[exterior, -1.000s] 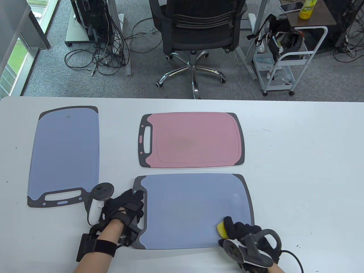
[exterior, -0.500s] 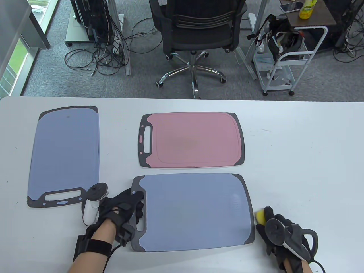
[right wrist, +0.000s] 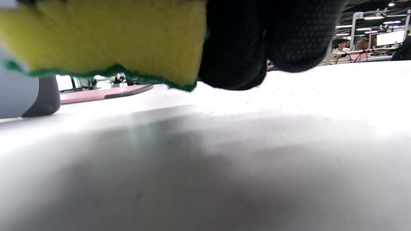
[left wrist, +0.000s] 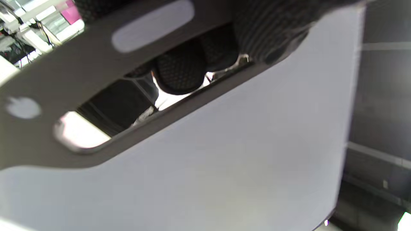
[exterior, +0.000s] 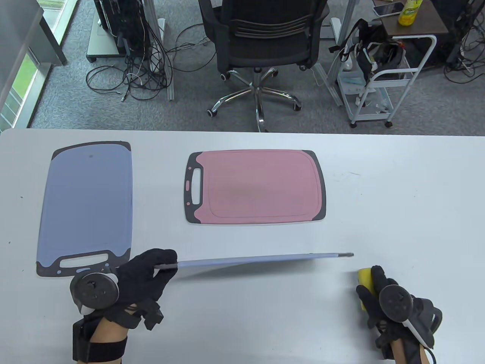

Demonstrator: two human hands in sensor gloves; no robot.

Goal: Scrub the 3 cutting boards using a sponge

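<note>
My left hand [exterior: 146, 271] in its black sensor glove grips the dark grey handle end of the blue plastic cutting board with dark grey ends [exterior: 261, 260]. In the table view I see this board almost edge-on, as a thin line that runs from my left hand toward the right, near the front edge of the white table [exterior: 398, 197]. Whether its lower edge touches the table I cannot tell. In the left wrist view my gloved fingertips [left wrist: 181, 70] show through the handle slot and another finger lies across the handle, so the hand is curled tight around it.

My right hand [exterior: 382, 299] is near the front right part of the table, just beside the right end of the tilted board but apart from it. Its fingers are curled around the yellow sponge with a green scouring layer [exterior: 364, 276]. In the right wrist view the sponge [right wrist: 106, 38] hangs a little above the table surface, the green layer downward.

The pink plastic cutting board with dark grey ends [exterior: 255, 186] lies flat in the middle of the table, its handle to the left. A second blue cutting board with dark grey ends [exterior: 87, 204] lies flat near the left edge, its handle toward the front, just beside my left hand.
</note>
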